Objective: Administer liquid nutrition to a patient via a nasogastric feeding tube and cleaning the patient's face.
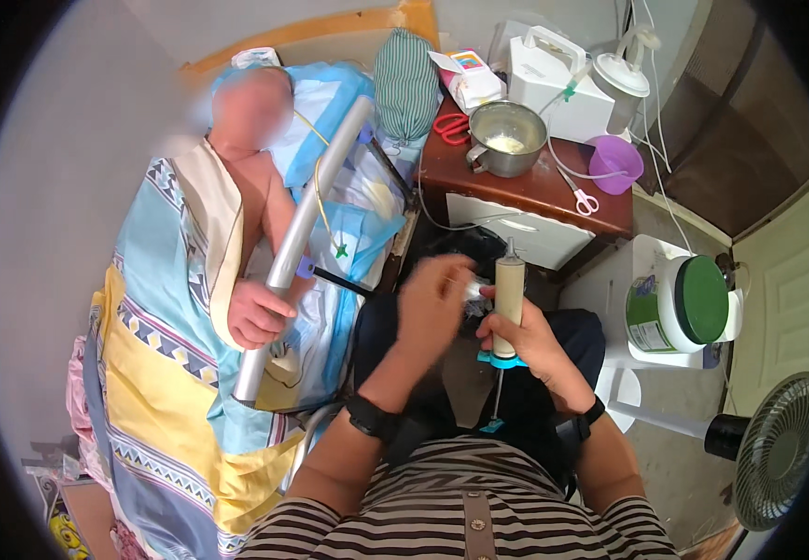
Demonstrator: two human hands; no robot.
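My right hand [526, 341] is wrapped round a large syringe [509, 303] filled with a cream-coloured liquid. The syringe stands nearly upright, nozzle up, its turquoise flange below my fingers and its plunger rod drawn far out toward my lap. Just left of it, my left hand [431, 303] is raised and smeared by motion, so its finger grip cannot be made out. A small white piece [473, 291], perhaps tissue, shows between the two hands; which one has it is unclear. A thin feeding tube [319, 187] with a green end [341, 250] runs from the face of a person in bed.
The person's hand [260, 315] rests by a silver bed rail [311, 215]. On a brown cabinet [600, 219] are a metal pot [507, 140] with pale residue, red-handled scissors [452, 129], a purple cup [616, 165] and a white machine [558, 89]. A green-lidded tub [700, 299] and fan [782, 448] stand right.
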